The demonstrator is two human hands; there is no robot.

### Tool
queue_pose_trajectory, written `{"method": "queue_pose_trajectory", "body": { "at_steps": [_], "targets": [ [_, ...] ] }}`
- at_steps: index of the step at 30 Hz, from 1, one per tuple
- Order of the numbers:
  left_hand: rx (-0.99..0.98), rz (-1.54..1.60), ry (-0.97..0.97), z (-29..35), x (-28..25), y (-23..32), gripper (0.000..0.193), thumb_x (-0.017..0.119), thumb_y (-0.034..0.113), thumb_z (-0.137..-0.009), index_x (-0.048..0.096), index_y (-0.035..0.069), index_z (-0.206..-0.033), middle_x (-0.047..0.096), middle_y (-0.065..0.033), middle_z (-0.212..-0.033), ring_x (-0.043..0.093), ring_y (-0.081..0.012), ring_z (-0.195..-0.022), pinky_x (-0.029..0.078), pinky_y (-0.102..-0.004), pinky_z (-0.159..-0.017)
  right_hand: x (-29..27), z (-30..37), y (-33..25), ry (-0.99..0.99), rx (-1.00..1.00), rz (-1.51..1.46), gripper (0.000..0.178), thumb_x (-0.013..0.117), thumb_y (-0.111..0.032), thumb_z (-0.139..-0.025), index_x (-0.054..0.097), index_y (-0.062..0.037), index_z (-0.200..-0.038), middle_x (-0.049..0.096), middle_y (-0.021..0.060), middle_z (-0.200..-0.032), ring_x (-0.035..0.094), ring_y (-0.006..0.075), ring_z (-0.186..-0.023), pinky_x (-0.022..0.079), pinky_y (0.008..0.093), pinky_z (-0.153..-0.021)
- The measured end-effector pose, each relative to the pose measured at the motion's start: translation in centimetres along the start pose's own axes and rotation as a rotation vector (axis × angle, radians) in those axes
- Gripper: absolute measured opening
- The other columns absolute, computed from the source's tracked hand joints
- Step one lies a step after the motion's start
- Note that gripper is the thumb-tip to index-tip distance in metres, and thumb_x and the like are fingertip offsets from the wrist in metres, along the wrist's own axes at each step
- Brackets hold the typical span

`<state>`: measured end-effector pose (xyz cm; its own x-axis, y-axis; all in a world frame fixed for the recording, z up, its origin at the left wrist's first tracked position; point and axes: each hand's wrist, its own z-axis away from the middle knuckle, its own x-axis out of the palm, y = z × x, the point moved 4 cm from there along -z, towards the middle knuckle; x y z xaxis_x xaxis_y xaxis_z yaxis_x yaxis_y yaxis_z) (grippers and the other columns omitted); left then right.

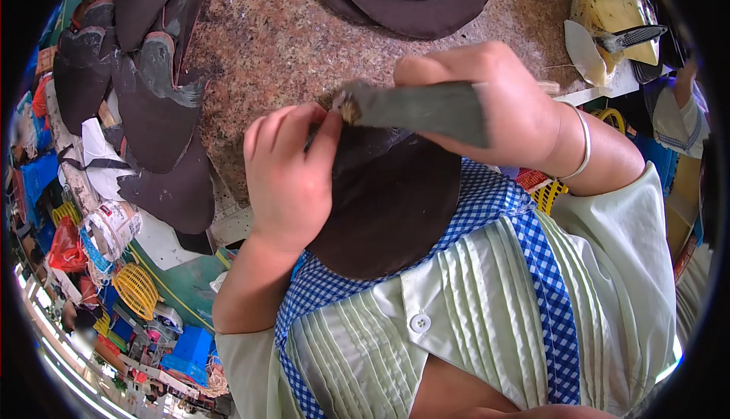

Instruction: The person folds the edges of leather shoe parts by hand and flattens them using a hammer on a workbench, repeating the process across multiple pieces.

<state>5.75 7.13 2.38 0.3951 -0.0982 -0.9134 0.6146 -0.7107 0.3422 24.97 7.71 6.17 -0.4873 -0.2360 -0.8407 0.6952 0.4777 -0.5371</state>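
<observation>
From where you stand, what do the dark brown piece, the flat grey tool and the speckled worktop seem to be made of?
Dark brown piece: perhaps leather or a synthetic, matte, judging by its smooth, even face.
Flat grey tool: likely metal, dull, going by its thin, blade-like shape, though blurred.
Worktop: probably granite or similar stone, finish uncertain, given its pinkish-brown speckles.
</observation>
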Motion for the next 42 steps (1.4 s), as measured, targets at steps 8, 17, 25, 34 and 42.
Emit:
{"method": "queue_pose_trajectory", "body": {
  "at_steps": [8, 17, 25, 34, 42],
  "targets": [
    [-0.183, 0.058, 0.047, 0.4, -0.4, -0.8, 0.027, 0.071, 0.013, -0.077, 0.068, 0.011, -0.104, 0.062, 0.0001, -0.099, 0.058, -0.0215, -0.092, 0.041, -0.0389, -0.081, 1.0, -0.1, -0.7, -0.054, -0.021, 0.123, 0.027, 0.069, -0.026, -0.080, 0.054, -0.0046, -0.085, 0.059, 0.0102, -0.066, 0.063, 0.0315, -0.059, 0.051, 0.0407, -0.053],
    [-0.104, -0.006, 0.058, 1.2, -0.5, -0.1, 0.025, 0.066, 0.010, -0.076, 0.069, 0.011, -0.100, 0.062, -0.0006, -0.099, 0.059, -0.0224, -0.093, 0.038, -0.0403, -0.087, 1.0, -1.0, -1.0, -0.106, -0.074, 0.069, 0.025, 0.069, -0.026, -0.080, 0.057, -0.0045, -0.084, 0.060, 0.0107, -0.066, 0.064, 0.0311, -0.061, 0.051, 0.0409, -0.055],
    [-0.223, 0.129, 0.106, 2.0, -0.7, -1.3, 0.020, 0.072, 0.012, -0.076, 0.070, 0.013, -0.095, 0.062, 0.0000, -0.095, 0.059, -0.0215, -0.092, 0.040, -0.0383, -0.085, 0.3, -2.3, -0.6, -0.022, -0.120, -0.011, 0.024, 0.069, -0.025, -0.080, 0.056, -0.0045, -0.083, 0.060, 0.0111, -0.063, 0.064, 0.0313, -0.062, 0.051, 0.0416, -0.055],
    [-0.296, 0.051, 0.171, 2.9, -0.6, -1.3, 0.021, 0.073, 0.015, -0.075, 0.071, 0.013, -0.096, 0.062, 0.0007, -0.098, 0.058, -0.0205, -0.096, 0.036, -0.0415, -0.093, 1.3, -2.5, -1.4, -0.167, -0.138, 0.075, 0.025, 0.069, -0.025, -0.078, 0.055, -0.0052, -0.083, 0.060, 0.0107, -0.065, 0.064, 0.0309, -0.060, 0.051, 0.0405, -0.053],
    [-0.217, -0.124, 0.173, 3.4, -0.6, -0.1, 0.015, 0.068, 0.016, -0.079, 0.071, 0.014, -0.094, 0.062, 0.0026, -0.094, 0.059, -0.0182, -0.095, 0.033, -0.0457, -0.098, 1.3, -2.9, -1.6, -0.070, -0.198, 0.072, 0.026, 0.069, -0.024, -0.078, 0.054, -0.0054, -0.086, 0.060, 0.0104, -0.065, 0.063, 0.0294, -0.058, 0.051, 0.0397, -0.053]
  ]
}}
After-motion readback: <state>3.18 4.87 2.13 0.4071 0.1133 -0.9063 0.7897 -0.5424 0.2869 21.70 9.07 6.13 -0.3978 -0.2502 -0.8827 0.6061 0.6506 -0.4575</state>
